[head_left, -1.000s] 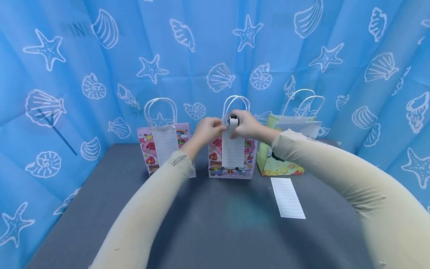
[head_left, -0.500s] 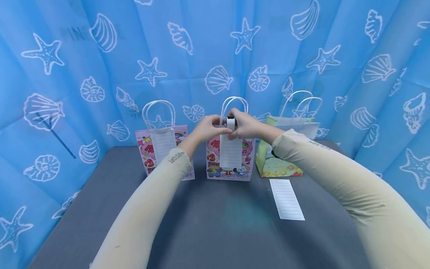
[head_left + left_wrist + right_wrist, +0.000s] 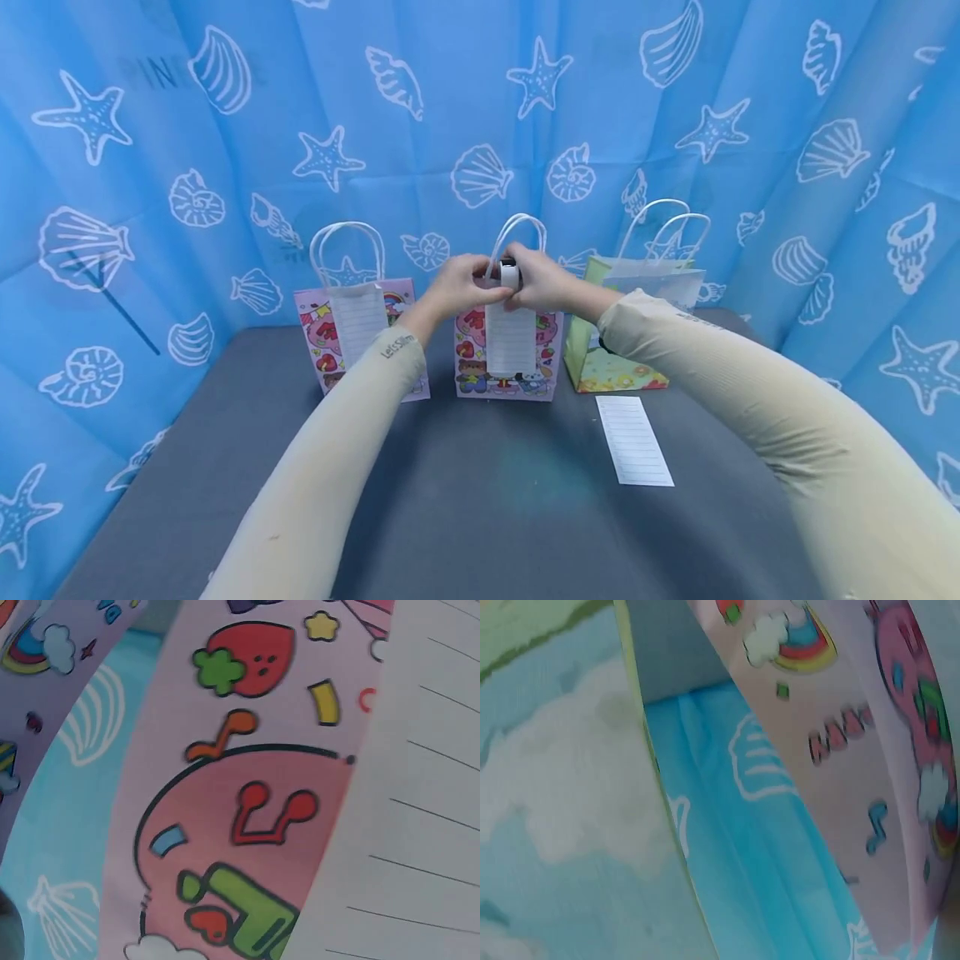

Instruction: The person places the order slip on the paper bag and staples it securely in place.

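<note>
A pink cartoon-printed paper gift bag [image 3: 467, 379] stands upright in the middle of the head view, its white handles raised. A lined white paper strip [image 3: 512, 350] hangs down its front and also shows large in the left wrist view. My right hand [image 3: 542, 279] grips a small white-and-black stapler [image 3: 509, 275], seen end-on at the bag's top edge over the strip. My left hand [image 3: 459, 287] pinches the bag's top edge beside the handle, its thumb reaching across to the stapler's lower end. The fingers behind the bag are hidden.
Left stands another pink gift bag [image 3: 401, 300] with a lined strip [image 3: 356, 321] on its front. A green gift bag [image 3: 622, 372] with white paper at its top stands right, partly behind my right sleeve. A loose lined strip [image 3: 636, 442] lies on the grey table [image 3: 480, 517].
My left thumb has moved right and down to the stapler's end, and the stapler has shifted slightly lower with my right hand. The bags and loose strip stay put; the view shifts slightly.
</note>
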Motion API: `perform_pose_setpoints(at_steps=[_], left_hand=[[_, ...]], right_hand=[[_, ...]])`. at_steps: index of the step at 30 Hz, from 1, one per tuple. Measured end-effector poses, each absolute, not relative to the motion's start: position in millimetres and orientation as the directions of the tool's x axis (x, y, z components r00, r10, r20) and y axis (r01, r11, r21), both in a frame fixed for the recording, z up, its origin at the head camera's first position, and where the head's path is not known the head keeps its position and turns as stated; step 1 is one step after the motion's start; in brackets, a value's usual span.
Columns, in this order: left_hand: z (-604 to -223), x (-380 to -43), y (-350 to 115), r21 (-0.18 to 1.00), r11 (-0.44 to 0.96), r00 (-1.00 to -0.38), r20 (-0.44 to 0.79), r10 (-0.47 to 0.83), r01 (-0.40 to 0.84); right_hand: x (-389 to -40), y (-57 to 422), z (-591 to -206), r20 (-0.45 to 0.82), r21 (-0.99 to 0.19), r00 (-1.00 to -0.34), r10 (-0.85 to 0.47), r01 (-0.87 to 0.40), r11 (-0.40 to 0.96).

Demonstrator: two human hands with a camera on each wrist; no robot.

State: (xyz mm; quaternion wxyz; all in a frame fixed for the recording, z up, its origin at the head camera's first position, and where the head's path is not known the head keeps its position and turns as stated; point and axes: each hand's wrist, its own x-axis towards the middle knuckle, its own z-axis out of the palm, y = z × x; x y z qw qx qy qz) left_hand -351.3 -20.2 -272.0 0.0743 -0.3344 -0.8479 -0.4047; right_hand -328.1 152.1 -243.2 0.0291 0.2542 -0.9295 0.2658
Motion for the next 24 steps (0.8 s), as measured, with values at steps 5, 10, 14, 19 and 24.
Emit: perform_pose_setpoints(at_steps=[5,10,14,19,24], left_hand=[[-276.8,-352.8,-22.3,0.602,0.394,-0.712,0.495,0.499,0.695],[-272.2,-352.5,-27.4,0.521,0.462,-0.696,0.511,0.504,0.717],[-269.7,-351.8,-28.4,0.443,0.545,-0.701,0.492,0.516,0.712],[-272.9,-349.8,-26.7,0.515,0.533,-0.741,0.453,0.496,0.671],[-272.1,-345.4,-26.3,0.502,0.585,-0.77,0.378,0.514,0.637]], right_hand=[[-328.5,148.3,-251.8,0.281,-0.529,-0.855,-0.436,-0.517,0.673],[-333.6,149.0,-250.6,0.275,-0.527,-0.835,-0.477,-0.546,0.651],[-331.3,153.5,-240.6,0.19,-0.469,-0.831,-0.522,-0.544,0.695],[-327.5,155.8,-235.6,0.14,-0.424,-0.831,-0.539,-0.542,0.725],[-325.4,154.7,-240.0,0.142,-0.452,-0.847,-0.512,-0.516,0.728]])
